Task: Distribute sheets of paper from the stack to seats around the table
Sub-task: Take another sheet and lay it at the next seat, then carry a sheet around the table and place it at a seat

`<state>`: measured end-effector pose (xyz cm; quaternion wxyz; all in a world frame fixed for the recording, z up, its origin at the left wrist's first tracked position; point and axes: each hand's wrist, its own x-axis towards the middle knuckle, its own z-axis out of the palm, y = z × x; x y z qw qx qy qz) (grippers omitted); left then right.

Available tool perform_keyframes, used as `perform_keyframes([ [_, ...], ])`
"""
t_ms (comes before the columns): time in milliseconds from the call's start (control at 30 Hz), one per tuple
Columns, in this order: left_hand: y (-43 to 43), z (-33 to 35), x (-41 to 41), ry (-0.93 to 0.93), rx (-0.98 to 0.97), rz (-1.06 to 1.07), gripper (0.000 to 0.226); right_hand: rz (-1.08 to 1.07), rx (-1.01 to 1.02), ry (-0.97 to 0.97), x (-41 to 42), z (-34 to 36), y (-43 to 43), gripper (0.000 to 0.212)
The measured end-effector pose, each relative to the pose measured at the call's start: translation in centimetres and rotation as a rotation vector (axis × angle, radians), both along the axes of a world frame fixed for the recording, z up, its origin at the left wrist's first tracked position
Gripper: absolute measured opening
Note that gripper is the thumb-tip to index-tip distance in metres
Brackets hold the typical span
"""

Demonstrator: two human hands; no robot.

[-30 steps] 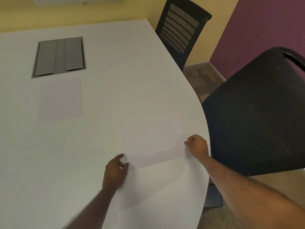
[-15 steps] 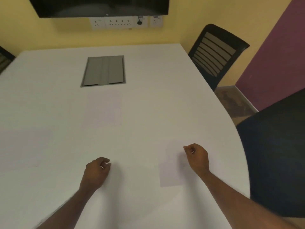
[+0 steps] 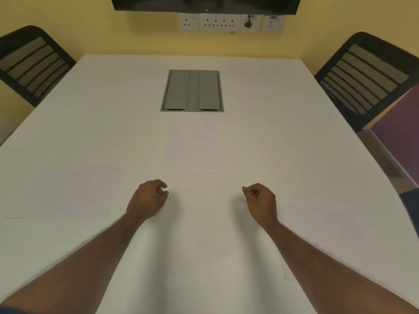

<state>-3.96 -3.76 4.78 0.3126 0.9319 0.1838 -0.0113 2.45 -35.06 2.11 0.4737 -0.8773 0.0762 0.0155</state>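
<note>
The paper stack [image 3: 192,146] lies flat in the middle of the white table [image 3: 113,109], just in front of the grey cable hatch. One single sheet [image 3: 65,191] lies at the left side of the table. Another sheet [image 3: 335,225], faint against the tabletop, lies at the right side. My left hand [image 3: 147,200] hovers below and left of the stack, fingers loosely curled and holding nothing. My right hand [image 3: 260,202] hovers below and right of the stack, curled the same way and holding nothing.
A grey cable hatch [image 3: 192,90] is set into the table behind the stack. Black mesh chairs stand at the far left [image 3: 29,62] and far right [image 3: 365,80]. A dark chair edge [image 3: 411,205] shows at the right. Wall sockets [image 3: 229,22] and a screen [image 3: 204,3] are ahead.
Both hands let go of the sheet laid at the right seat and drew back to the middle. My view swung left to face the stack.
</note>
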Motion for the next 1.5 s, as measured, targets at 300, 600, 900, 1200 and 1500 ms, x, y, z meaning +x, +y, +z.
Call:
perform_keyframes([
  [300,5.0,-3.8,6.8,-0.016,0.075,-0.145,0.046,0.052,-0.088,0.008,7.1,-0.6,7.8,0.015],
  [600,5.2,-10.0,8.9,-0.113,0.233,-0.150,0.068,0.059,-0.213,0.260,13.1,-2.9,11.6,0.075],
  [900,5.1,-11.2,8.8,-0.195,0.360,-0.143,0.065,0.027,-0.226,0.243,14.1,-2.7,12.6,0.033],
  [1200,5.2,-11.3,8.8,-0.190,0.394,-0.128,0.062,-0.107,0.009,0.206,14.4,-2.9,13.3,0.028],
  [1500,5.3,-11.5,9.0,-0.194,0.408,-0.127,0.059,-0.183,-0.018,0.145,14.6,-3.9,12.6,0.016],
])
